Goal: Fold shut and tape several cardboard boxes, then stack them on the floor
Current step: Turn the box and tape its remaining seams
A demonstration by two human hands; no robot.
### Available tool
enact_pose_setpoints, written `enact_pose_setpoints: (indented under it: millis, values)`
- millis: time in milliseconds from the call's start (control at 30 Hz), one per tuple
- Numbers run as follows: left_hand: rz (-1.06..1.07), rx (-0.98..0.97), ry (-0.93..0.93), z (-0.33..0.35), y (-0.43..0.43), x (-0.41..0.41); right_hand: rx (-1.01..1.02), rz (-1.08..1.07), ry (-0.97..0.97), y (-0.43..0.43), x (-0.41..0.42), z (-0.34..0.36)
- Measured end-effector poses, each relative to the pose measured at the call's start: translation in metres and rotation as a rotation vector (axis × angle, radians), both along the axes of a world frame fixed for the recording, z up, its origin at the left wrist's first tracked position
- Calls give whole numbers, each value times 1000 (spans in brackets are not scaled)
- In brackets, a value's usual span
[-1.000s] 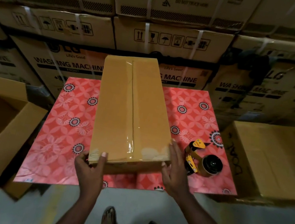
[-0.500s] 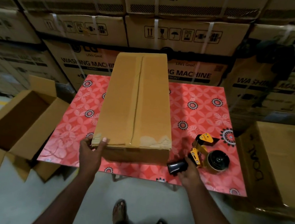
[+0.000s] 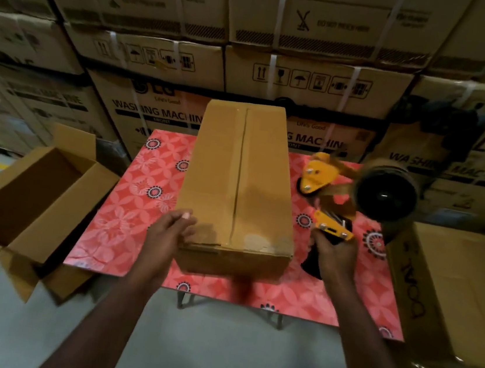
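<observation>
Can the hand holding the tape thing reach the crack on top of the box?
Probably yes. The right hand holds the tape dispenser beside the box, nothing lies over the seam, and the left hand touches only its near corner.
</observation>
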State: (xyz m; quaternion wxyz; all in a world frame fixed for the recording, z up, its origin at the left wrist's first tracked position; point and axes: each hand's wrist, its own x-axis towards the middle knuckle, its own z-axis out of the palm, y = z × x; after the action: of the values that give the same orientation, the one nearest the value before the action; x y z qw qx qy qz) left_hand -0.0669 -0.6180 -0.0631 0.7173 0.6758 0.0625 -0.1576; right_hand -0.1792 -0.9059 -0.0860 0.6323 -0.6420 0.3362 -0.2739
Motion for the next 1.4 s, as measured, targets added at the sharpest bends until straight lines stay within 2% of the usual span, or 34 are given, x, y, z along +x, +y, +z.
enact_pose_setpoints:
  millis: [133,200,367,567,700,933,1033,1233,1400]
  values:
    - [-163,-425,433,22,-19,-15,-126,263,-80,46,11,30]
    - [-194,-582,571,27,-15,-23,-168,359,-61,63,16,26]
    - [-238,-748,582,22,10,-33,-331,487,-55,85,16,16]
    - [-124,-733,677,5,37,-30,-390,602,-22,100,20,14]
    - [-164,-720,647,10,45,-31,-444,627,29,110,26,5]
    - [-187,-758,656,2,67,-18,-515,625,-23,116,33,12]
    - [-155,-680,697,-2,72,-10,-549,639,-1,118,34,19]
    - [-135,-425,662,0,71,-2,-653,669,48,121,38,21]
    - [-133,-468,657,-3,84,11,-731,705,68,117,43,22]
